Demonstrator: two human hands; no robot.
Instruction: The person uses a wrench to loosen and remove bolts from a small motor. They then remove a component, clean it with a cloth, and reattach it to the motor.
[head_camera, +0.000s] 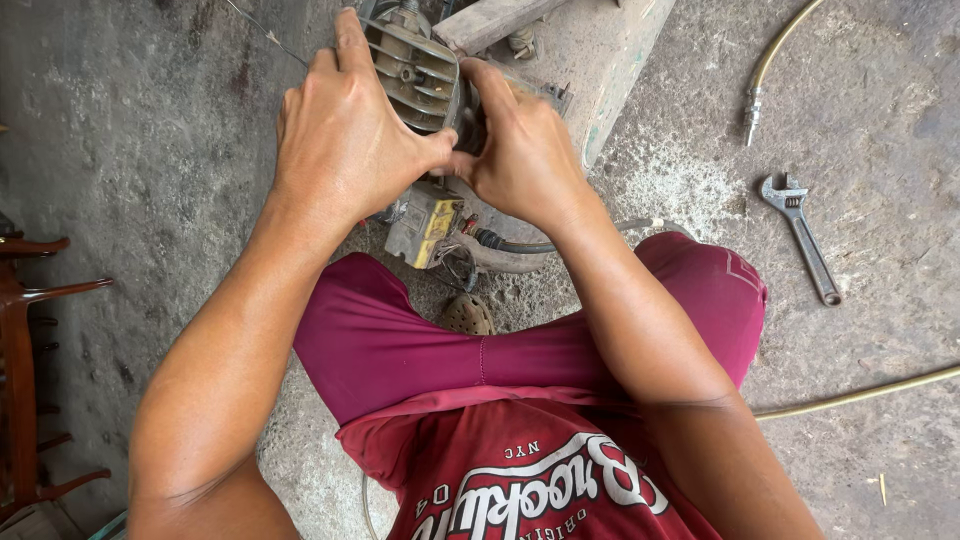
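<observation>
While I watch through the head camera, my left hand (345, 135) lies spread over the finned metal engine part (415, 70), fingers stretched across its ribs and thumb reaching toward the other hand. My right hand (520, 150) is curled against the right side of the same part, fingers wrapped round something dark that I cannot make out; its thumb meets the left thumb. Both hands therefore clasp the engine part, which sits at the top centre of the view, above my knees and resting on the concrete floor (150, 150).

Just below the hands, a grey and yellow box (425, 222) is attached to the machine, with a black cable (515, 244) running out to the right. A dusty perforated shoe (467, 315) shows between the knees. A wooden plank (490, 20) crosses the machine at the upper edge.

Well apart on the right, an adjustable wrench (800, 235) lies flat on the floor. Above it, a yellowish hose (775, 55) with a metal fitting curves away. A dark wooden chair (30, 350) stands at the left edge.
</observation>
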